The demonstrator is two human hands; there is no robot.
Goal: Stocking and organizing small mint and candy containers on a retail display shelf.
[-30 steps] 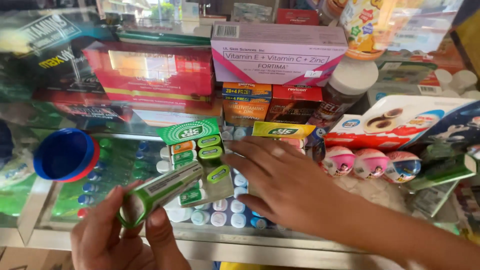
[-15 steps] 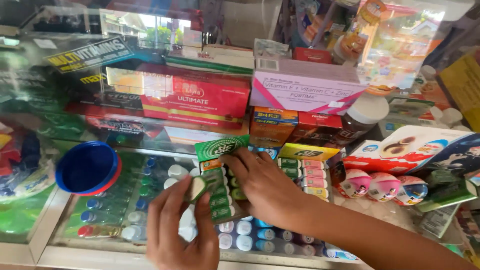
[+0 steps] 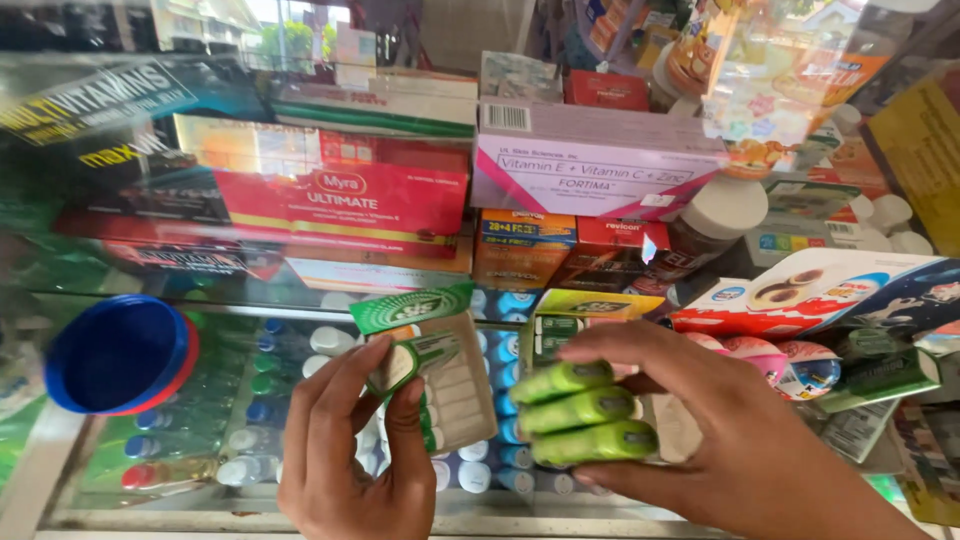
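Her left hand point(image 3: 345, 455) pinches one small green plastic mint box point(image 3: 415, 358) against a grey display tray point(image 3: 455, 385), while the right hand point(image 3: 700, 430) clasps three stacked green mint boxes point(image 3: 585, 412).

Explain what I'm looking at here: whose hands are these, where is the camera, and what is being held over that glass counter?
No machine here: a person's two bare hands, filmed from a camera worn on their head, looking down. The left hand holds a green-topped cardboard display card of small green mint boxes, thumb on one box. The right hand has three small green mint boxes stacked in its grip. Below lies a glass counter top, with a blue round plastic lid on it. Red and pink medicine boxes stand behind.
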